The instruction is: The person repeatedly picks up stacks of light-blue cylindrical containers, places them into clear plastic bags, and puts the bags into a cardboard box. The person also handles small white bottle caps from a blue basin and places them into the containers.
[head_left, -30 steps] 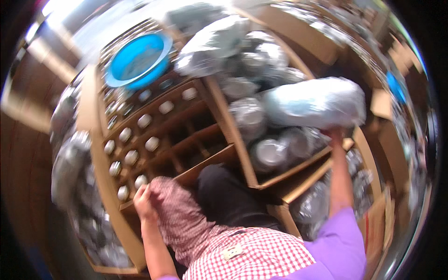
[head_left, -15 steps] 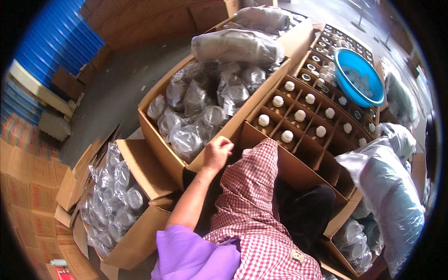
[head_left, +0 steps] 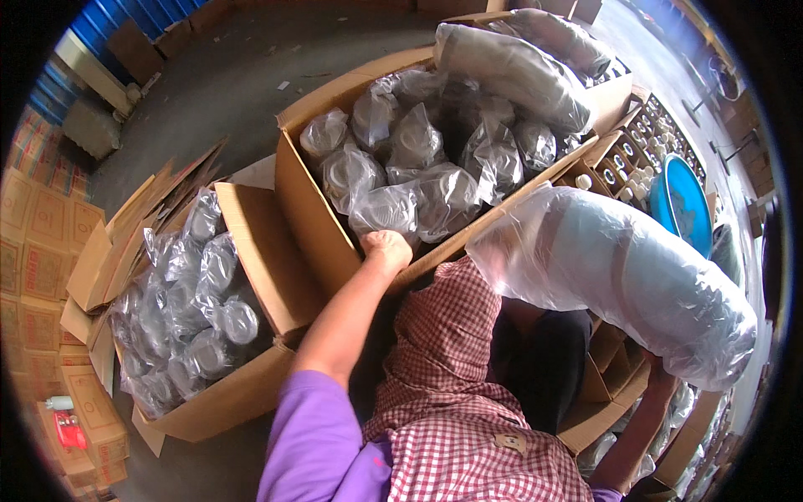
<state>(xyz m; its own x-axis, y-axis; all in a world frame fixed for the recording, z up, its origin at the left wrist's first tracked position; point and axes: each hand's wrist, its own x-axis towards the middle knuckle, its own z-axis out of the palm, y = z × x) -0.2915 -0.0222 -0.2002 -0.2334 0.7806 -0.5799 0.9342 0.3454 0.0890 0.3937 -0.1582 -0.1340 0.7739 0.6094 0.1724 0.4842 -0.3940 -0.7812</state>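
Observation:
My left hand (head_left: 387, 249) is closed at the near edge of a large carton (head_left: 288, 180), its curled fingers at a clear plastic-bagged bundle (head_left: 385, 209) of round, glassy-looking pieces. The fingertips are hidden, but they seem to grip the bag. On the right, my right hand (head_left: 660, 372) is partly covered by a long clear plastic sleeve (head_left: 611, 251) with pale, stacked-looking contents. That hand holds the sleeve from below near its far right end. The sleeve's other end slopes up over my knee toward the large carton.
Bagged round pieces fill another open carton (head_left: 238, 397) at left. A similar wrapped roll (head_left: 510, 75) lies across the large carton. Behind the sleeve, a blue basin (head_left: 682, 205) sits on divided cartons of white-capped bottles. Flattened cardboard (head_left: 125, 243) leans at far left.
The long sleeve has swung left, now covering much of the divided bottle carton. My left hand has gone from hovering by the carton edge to the bagged bundle. The view has shifted.

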